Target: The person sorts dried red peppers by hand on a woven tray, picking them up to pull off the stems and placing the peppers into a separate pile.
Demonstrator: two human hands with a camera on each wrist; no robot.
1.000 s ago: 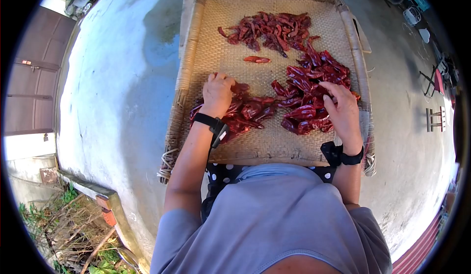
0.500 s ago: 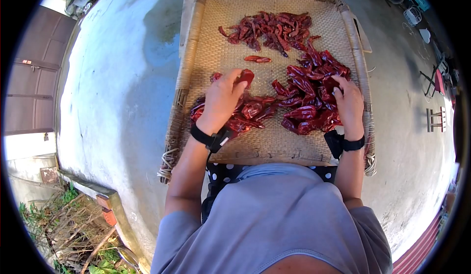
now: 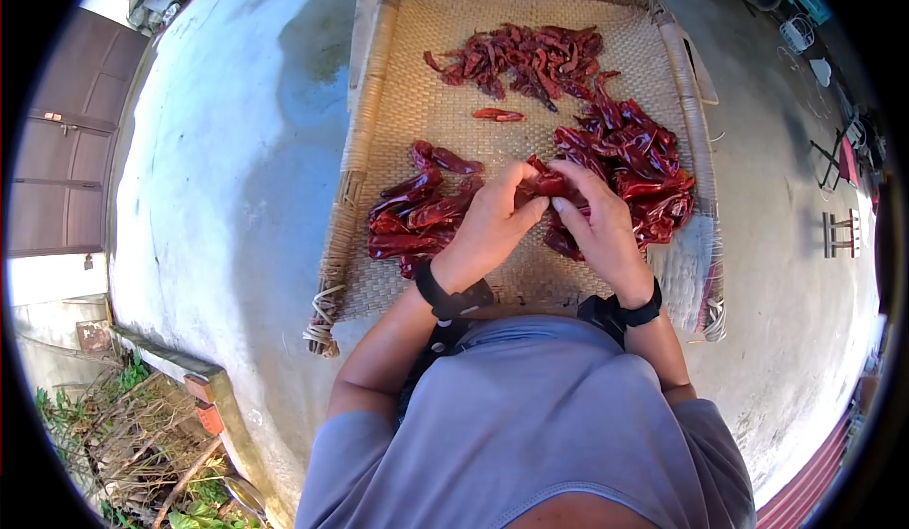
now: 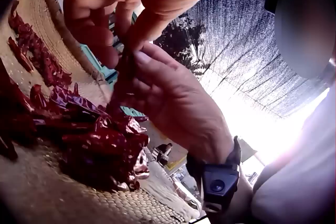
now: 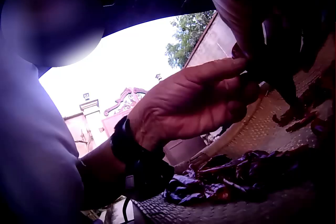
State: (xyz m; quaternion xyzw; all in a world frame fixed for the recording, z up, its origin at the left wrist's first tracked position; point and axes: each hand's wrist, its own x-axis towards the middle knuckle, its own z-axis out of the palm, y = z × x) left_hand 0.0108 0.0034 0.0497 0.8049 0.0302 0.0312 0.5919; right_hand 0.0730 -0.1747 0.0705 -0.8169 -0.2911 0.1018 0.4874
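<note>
Close together over the near half of a woven bamboo tray [image 3: 402, 112], my two hands meet on a dark red dried chili pepper [image 3: 552, 184]. Thumb and fingers of my left hand [image 3: 485, 233] pinch it from the left. My right hand [image 3: 608, 237] grips it from the right, thumb towards me. In the left wrist view the pepper [image 4: 125, 74] looks dark and is partly covered by the fingers. Glossy red peppers form a left pile [image 3: 417, 216] beside my left hand and a larger right pile [image 3: 653, 174] beyond my right hand.
At the tray's far end lies a pile of smaller, wrinkled chilies [image 3: 530, 60], with a single brighter chili [image 3: 497, 114] apart from it. The tray has a raised, bound rim [image 3: 350, 164]. Concrete ground [image 3: 227, 197] surrounds it, and a small stool [image 3: 841, 233] stands at right.
My left hand lifted a pepper from the left pile and carried it right. My right hand came left off the right pile, and both hands now meet on a pepper between them.
</note>
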